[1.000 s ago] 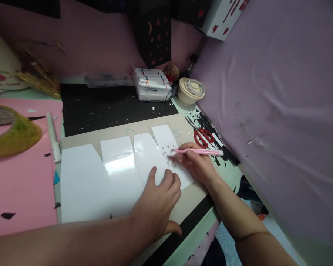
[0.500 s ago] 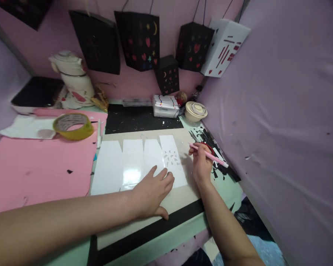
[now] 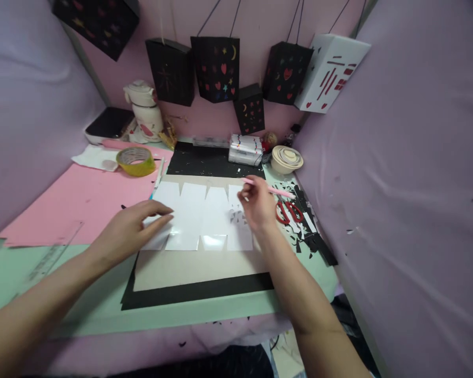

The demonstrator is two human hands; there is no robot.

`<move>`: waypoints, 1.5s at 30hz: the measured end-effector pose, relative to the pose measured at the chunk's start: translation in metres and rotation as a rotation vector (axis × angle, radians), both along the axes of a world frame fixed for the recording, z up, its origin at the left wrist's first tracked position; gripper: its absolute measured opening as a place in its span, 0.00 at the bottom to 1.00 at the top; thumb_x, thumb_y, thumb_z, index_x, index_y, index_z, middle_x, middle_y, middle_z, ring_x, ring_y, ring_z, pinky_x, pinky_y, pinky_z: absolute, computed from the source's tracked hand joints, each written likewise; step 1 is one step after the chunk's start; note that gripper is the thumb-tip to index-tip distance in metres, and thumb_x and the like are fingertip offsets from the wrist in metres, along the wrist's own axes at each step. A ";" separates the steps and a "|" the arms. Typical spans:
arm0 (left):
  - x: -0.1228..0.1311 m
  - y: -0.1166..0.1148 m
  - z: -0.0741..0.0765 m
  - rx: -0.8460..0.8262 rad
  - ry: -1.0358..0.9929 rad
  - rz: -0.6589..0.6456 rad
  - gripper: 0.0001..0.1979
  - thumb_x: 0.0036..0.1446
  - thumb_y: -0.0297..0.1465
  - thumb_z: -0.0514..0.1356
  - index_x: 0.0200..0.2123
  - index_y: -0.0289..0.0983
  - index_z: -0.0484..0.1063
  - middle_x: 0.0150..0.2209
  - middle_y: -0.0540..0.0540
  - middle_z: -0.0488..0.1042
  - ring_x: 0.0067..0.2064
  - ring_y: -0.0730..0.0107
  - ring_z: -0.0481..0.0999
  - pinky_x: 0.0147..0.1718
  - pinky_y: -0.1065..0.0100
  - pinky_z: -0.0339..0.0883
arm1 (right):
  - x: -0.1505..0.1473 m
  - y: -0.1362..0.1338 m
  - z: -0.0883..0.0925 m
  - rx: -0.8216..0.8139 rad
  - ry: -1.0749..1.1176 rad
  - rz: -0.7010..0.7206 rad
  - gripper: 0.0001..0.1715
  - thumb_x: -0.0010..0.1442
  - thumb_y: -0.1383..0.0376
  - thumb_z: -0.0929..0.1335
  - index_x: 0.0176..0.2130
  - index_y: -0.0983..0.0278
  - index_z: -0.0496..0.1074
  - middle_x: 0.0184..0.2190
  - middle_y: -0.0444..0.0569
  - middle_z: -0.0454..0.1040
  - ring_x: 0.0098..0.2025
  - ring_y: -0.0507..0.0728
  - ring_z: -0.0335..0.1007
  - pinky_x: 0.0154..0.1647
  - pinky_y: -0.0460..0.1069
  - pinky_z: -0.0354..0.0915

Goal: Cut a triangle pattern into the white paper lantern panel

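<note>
A white notched card strip lies on a beige board, with several small triangular cut-outs in its right panel and a glossy patch along its lower edge. My left hand is at the strip's left panel, thumb and fingers slightly apart, with nothing visible between them. Over the upper part of the right panel, my right hand holds a slim pink pen-like tool, lying nearly level across the hand. Which end of it is the working tip, I cannot make out.
Red-handled scissors lie among black and white paper scraps at right. Yellow tape, pink paper and a clear ruler are at left. Boxed markers and a cream bowl stand behind; paper lanterns hang above.
My left hand has moved off the strip's middle to its left panel. My right hand, still holding the pink tool, has come left over the cut-outs. The scissors are now uncovered, and the view has shifted.
</note>
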State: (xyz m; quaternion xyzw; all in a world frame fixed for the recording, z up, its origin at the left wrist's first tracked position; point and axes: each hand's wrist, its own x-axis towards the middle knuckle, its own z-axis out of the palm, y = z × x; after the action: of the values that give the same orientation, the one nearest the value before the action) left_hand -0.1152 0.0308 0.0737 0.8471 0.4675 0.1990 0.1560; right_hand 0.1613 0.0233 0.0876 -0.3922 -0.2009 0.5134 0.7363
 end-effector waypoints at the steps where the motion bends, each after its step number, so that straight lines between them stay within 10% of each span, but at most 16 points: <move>1: -0.008 -0.009 -0.008 0.046 -0.006 0.091 0.16 0.64 0.47 0.52 0.43 0.44 0.71 0.44 0.46 0.76 0.43 0.59 0.77 0.36 0.62 0.71 | -0.015 0.002 -0.005 -0.023 -0.046 0.048 0.04 0.56 0.64 0.68 0.30 0.61 0.73 0.22 0.39 0.66 0.23 0.48 0.61 0.30 0.45 0.65; 6: -0.030 -0.050 -0.052 0.156 0.057 0.232 0.20 0.62 0.45 0.52 0.48 0.37 0.69 0.52 0.36 0.70 0.56 0.47 0.69 0.56 0.47 0.63 | -0.081 -0.020 -0.037 -0.032 -0.412 0.448 0.04 0.56 0.64 0.68 0.33 0.60 0.75 0.28 0.42 0.73 0.31 0.53 0.69 0.34 0.48 0.67; 19: -0.029 -0.054 -0.058 0.140 0.159 0.364 0.22 0.61 0.44 0.51 0.52 0.36 0.64 0.54 0.35 0.69 0.57 0.48 0.68 0.58 0.48 0.61 | -0.091 -0.040 -0.070 0.665 -1.180 0.369 0.09 0.60 0.70 0.63 0.37 0.63 0.73 0.32 0.51 0.77 0.37 0.56 0.73 0.43 0.49 0.70; 45: -0.023 -0.060 -0.055 0.194 0.138 0.382 0.27 0.60 0.42 0.53 0.59 0.34 0.58 0.56 0.34 0.66 0.60 0.48 0.64 0.57 0.49 0.59 | -0.085 -0.054 -0.053 0.657 -1.036 0.434 0.08 0.62 0.66 0.63 0.38 0.59 0.73 0.33 0.50 0.76 0.36 0.58 0.72 0.41 0.54 0.68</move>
State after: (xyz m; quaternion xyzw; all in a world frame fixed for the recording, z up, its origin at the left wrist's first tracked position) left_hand -0.1379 -0.0291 0.0184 0.7659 0.6075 0.2106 0.0010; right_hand 0.0764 -0.0309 0.0342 -0.2938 -0.7514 0.3064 0.5052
